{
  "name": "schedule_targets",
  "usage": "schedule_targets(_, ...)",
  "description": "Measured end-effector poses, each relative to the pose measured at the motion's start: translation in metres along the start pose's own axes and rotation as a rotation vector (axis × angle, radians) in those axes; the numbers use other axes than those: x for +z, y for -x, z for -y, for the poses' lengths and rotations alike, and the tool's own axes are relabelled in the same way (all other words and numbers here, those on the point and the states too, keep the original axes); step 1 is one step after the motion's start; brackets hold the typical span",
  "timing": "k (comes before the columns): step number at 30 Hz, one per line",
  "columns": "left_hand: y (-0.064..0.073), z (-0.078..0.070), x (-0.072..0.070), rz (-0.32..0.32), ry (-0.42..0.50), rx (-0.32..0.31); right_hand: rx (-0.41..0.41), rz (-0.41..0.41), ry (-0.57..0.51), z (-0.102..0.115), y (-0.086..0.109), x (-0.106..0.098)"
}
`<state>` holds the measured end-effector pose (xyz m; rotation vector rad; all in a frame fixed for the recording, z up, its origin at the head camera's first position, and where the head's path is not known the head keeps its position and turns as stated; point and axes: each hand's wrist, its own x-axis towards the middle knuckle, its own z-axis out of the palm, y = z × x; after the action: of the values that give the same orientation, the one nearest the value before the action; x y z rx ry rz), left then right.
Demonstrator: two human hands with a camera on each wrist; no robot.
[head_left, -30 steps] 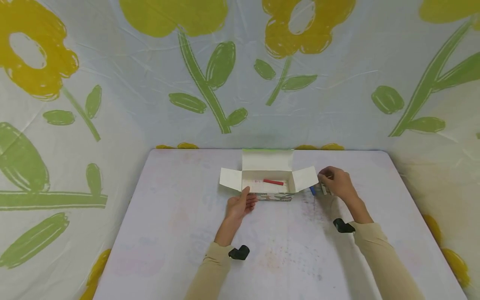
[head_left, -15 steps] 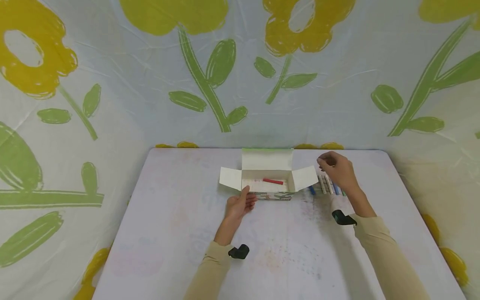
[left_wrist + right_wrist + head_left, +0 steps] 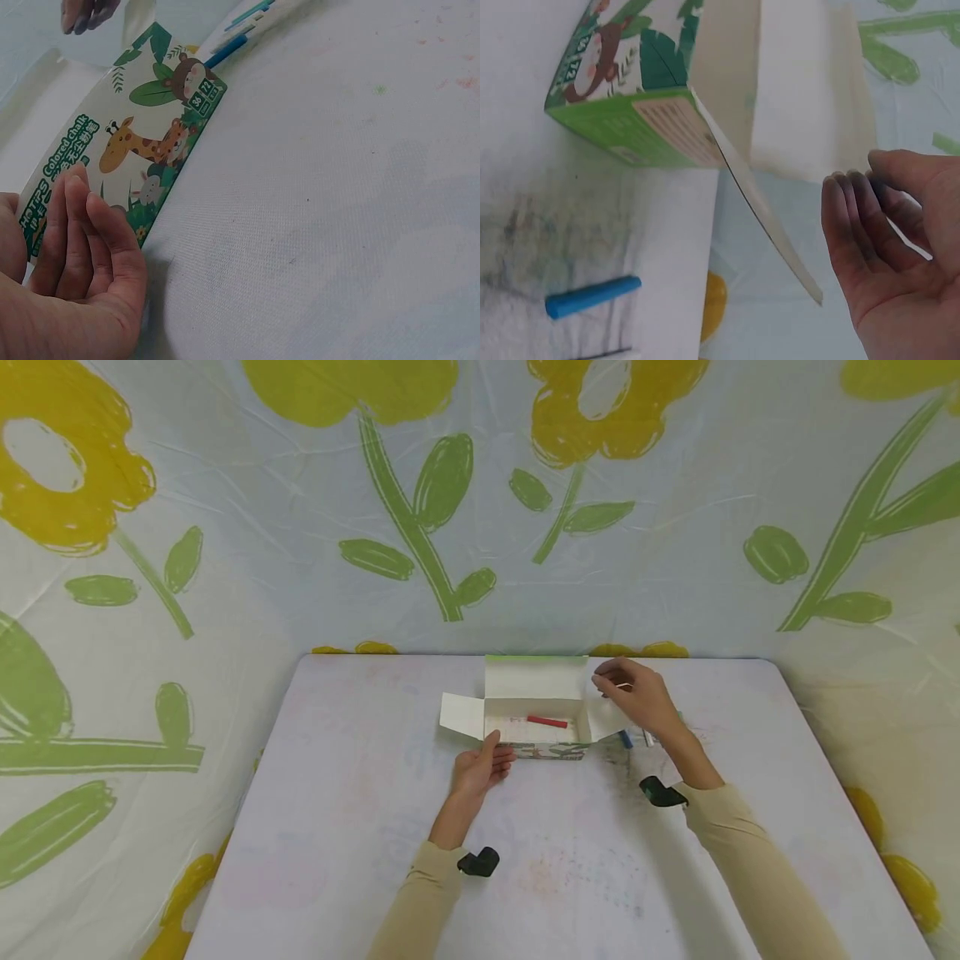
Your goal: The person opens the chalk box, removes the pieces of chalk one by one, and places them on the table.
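A chalk box [image 3: 551, 752] printed with cartoon animals and "Colored chalk" stands with its flaps spread, and one red chalk stick [image 3: 547, 722] lies inside. My left hand [image 3: 474, 771] holds its front wall, thumb over the rim and fingers along the outside, as the left wrist view confirms [image 3: 90, 270]. Above the right flap, my right hand [image 3: 633, 693] hovers with fingers loosely curled and thumb close to the fingertips. No chalk shows between its fingers in the right wrist view, where the fingertips [image 3: 840, 180] look smudged dark.
Right of the box lies a blue chalk stick [image 3: 592, 296], with more sticks [image 3: 247, 24] beside it, partly hidden by my right arm in the head view. Faint chalk smudges mark the white tabletop [image 3: 555, 860]. A flower-printed cloth [image 3: 690, 577] rises behind the table.
My right hand has lifted from the row of chalk sticks and moved left over the box's right flap. The left hand stays on the box; the red stick has not moved.
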<state>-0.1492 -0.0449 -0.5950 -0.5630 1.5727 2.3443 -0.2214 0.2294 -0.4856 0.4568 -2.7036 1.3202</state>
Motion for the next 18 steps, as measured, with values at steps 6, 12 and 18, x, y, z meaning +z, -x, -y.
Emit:
schedule_targets(6,-0.002,0.002,0.0,0.003,-0.004,-0.003,-0.063,0.095,0.006,-0.002,-0.003,0.02)
schedule_targets(12,-0.002,0.004,0.001,-0.001,0.0,-0.001,-0.101,0.193,0.0,-0.001,-0.003,0.039)
schedule_targets(18,0.0,0.004,0.002,-0.015,0.007,-0.008,-0.083,0.311,-0.015,0.001,-0.003,0.056)
